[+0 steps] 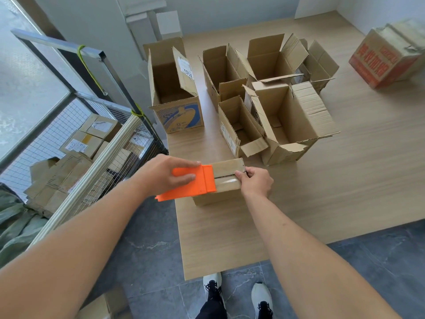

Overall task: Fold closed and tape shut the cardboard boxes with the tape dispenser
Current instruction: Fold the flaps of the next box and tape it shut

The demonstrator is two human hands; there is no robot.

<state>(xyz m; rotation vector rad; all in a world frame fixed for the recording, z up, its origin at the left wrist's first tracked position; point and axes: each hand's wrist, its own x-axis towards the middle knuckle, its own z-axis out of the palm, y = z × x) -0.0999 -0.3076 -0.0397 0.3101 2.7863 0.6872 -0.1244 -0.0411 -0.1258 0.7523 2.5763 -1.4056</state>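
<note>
**Boxes on a wooden table**

Table (345, 180) is sitting on gray floor tiles (149, 249). Left hand (165, 173) is gripping the orange tape dispenser (190, 183) on the small closed box (220, 189). Right hand (255, 183) is pinching the tape end at 3 o'clock. Open boxes (287, 120) are standing at 12 o'clock.

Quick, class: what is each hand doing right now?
Left hand: holds the orange tape dispenser on the small box.
Right hand: pinches the tape end at the box's far edge.
</note>
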